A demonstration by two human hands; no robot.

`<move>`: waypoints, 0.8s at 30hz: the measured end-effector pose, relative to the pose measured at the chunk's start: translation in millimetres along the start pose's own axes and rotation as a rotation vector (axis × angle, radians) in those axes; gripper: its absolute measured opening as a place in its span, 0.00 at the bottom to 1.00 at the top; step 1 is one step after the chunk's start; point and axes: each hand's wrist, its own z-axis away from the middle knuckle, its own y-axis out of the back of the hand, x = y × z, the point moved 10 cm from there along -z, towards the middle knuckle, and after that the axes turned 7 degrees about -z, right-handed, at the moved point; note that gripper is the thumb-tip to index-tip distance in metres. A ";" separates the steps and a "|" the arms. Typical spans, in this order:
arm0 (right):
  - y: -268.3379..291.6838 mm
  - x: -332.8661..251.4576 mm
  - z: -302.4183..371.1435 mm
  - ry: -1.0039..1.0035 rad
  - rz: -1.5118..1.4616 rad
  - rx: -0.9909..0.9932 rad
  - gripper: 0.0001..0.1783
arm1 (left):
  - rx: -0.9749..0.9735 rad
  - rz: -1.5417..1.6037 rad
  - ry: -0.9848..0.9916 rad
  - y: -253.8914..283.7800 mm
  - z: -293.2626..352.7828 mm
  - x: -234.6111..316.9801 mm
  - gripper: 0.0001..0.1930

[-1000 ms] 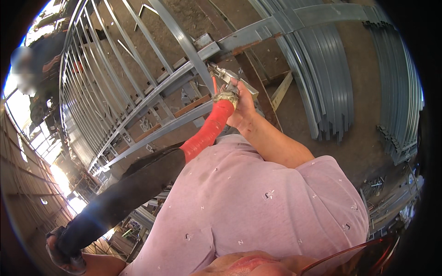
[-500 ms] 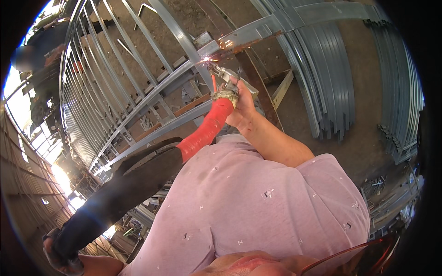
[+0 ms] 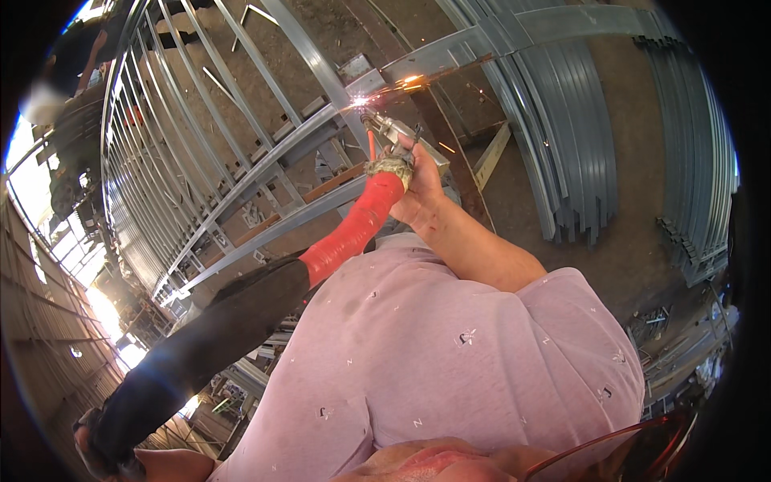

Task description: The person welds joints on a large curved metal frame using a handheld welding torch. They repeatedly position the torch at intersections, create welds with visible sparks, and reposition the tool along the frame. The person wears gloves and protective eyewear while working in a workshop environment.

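Note:
My left hand (image 3: pixel 391 165), in a worn yellowish glove with a red cuff above a black sleeve, closes around a thin orange-red rod-shaped tool (image 3: pixel 372 145). That tool's dark tip reaches a bright welding spark. Beside it, my bare right hand (image 3: pixel 422 173) grips a silver metal tool (image 3: pixel 393 126) whose exact kind I cannot make out. Both tools point at a joint of the grey metal frame (image 3: pixel 325 120), where a bar meets its long rail. Glare hides the joint itself. My left fingers are mostly covered by the glove and the other hand.
Orange sparks (image 3: pixel 411 81) fly off to the right along a wide metal beam (image 3: pixel 442 60). Stacks of long steel profiles (image 3: pixel 562 136) lie to the right, with more (image 3: pixel 695 161) beyond. A rusty bar and a wooden brace (image 3: pixel 491 157) stand beside the joint. Another person (image 3: pixel 76 52) is at the far left.
The spark has grown brighter, and its spray spreads farther right. My left forearm has shifted slightly left. The other person at the far left has moved a little.

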 end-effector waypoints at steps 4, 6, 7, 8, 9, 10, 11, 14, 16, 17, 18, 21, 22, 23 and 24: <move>0.9 4.2 -1.8 -0.050 -0.066 -0.032 0.21 | -0.030 0.020 0.018 0.7 3.5 0.4 0.32; 1.0 5.7 -1.9 -0.051 -0.072 -0.035 0.20 | -0.041 0.024 0.021 0.5 2.0 2.4 0.32; 0.4 5.9 -2.0 -0.048 -0.072 -0.045 0.20 | -0.048 0.029 0.023 0.1 1.9 3.8 0.32; 0.1 5.9 -2.2 -0.043 -0.072 -0.055 0.20 | -0.054 0.033 0.024 -0.2 1.5 4.1 0.33; -0.2 5.5 -2.4 -0.039 -0.073 -0.066 0.19 | -0.060 0.037 0.026 -0.8 1.0 4.4 0.33; 2.3 4.9 -3.2 -0.036 -0.080 -0.056 0.19 | -0.064 0.040 0.027 -0.8 0.7 5.3 0.33; 4.0 5.2 -3.9 -0.034 -0.087 -0.046 0.18 | -0.068 0.043 0.031 -0.8 1.1 5.6 0.34; 2.2 9.2 -1.3 -0.052 -0.096 -0.039 0.16 | -0.081 0.047 0.037 -0.7 2.3 6.6 0.35; 1.1 12.0 -0.7 -0.068 -0.095 -0.052 0.15 | -0.094 0.053 0.043 0.4 2.8 8.0 0.36; 0.8 12.5 -0.9 -0.073 -0.094 -0.067 0.15 | -0.097 0.058 0.042 0.8 2.5 8.2 0.37; 0.1 12.9 -0.7 -0.077 -0.093 -0.083 0.15 | -0.101 0.060 0.042 1.5 3.1 9.3 0.37; 0.8 12.4 0.0 -0.046 -0.092 -0.064 0.14 | -0.118 0.064 0.046 3.3 3.2 10.5 0.39; 1.6 12.5 -0.8 -0.047 -0.094 -0.069 0.14 | -0.133 0.062 0.049 3.4 3.8 11.2 0.39; 1.5 12.5 -1.7 -0.048 -0.097 -0.075 0.14 | -0.125 0.052 0.048 2.2 2.3 12.9 0.39; 1.2 12.6 -2.1 -0.049 -0.100 -0.082 0.14 | -0.108 0.081 0.056 1.4 1.2 13.7 0.38</move>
